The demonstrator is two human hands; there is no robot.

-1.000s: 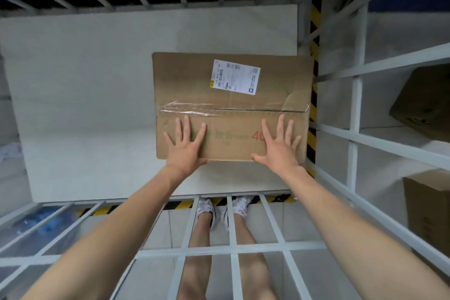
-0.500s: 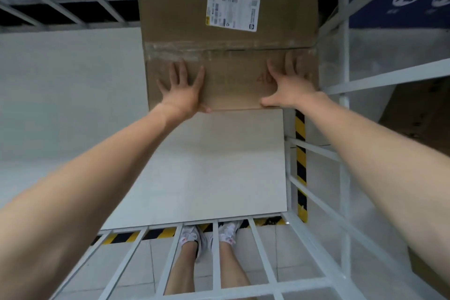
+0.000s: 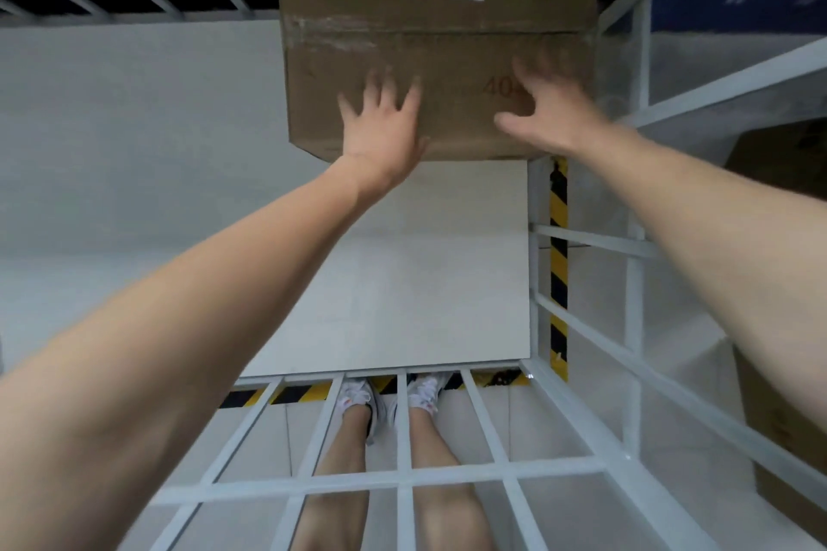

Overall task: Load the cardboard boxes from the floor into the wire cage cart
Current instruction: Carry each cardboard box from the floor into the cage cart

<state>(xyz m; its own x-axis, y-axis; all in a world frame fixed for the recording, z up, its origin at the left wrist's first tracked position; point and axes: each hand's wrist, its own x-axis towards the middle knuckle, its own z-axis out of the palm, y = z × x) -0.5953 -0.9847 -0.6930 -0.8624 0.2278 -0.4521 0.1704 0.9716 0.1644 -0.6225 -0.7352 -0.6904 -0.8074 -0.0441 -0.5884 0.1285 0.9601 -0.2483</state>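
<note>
Pushing the cardboard box (image 3: 429, 40) into the wire cage cart's (image 3: 586, 237) far right corner, left hand (image 3: 380, 125) and right hand (image 3: 550, 112) spread flat, gripping nothing; next, I judge, fetch another.

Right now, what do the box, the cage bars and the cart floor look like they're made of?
Box: brown matte cardboard, taped seam, paper label. Cage bars: probably metal, glossy white paint. Cart floor: smooth white panel, possibly plastic or coated board; unclear.

box (image 3: 429, 58): matt brown cardboard, glossy tape | cart (image 3: 590, 237): white-painted metal, probably smooth
</note>
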